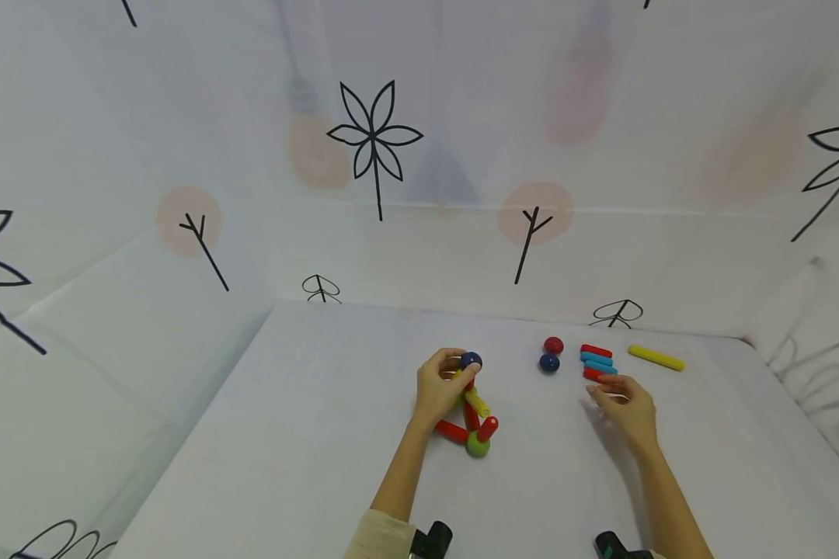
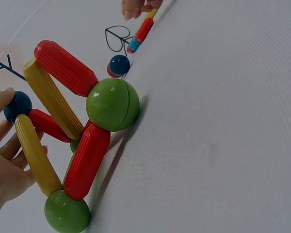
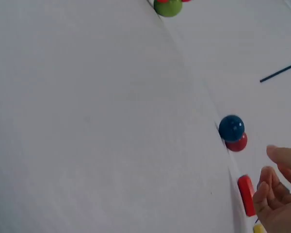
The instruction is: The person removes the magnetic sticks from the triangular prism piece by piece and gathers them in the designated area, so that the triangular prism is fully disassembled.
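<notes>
My left hand [image 1: 436, 388] pinches a dark blue ball [image 2: 18, 106] at the top of a structure of balls and ribbed rods. From that ball a yellow rod [image 2: 38, 155] and a red rod [image 2: 49, 125] run down to the lower parts. Green balls [image 2: 112, 104] join more red and yellow rods near the tabletop. My right hand [image 1: 629, 407] hovers beside a short row of loose rods, closest to the near red rod [image 1: 594, 374]. Its fingers are loosely bent, and a gap shows between thumb and fingertips in the right wrist view.
A loose red ball [image 1: 554, 345] and a blue ball [image 1: 548, 363] lie together left of the row. Two light blue rods [image 1: 597, 358] lie between red ones there. Farther right is a long yellow rod [image 1: 656, 357]. A patterned cloth wall [image 1: 426, 256] stands behind the white table [image 1: 308, 435].
</notes>
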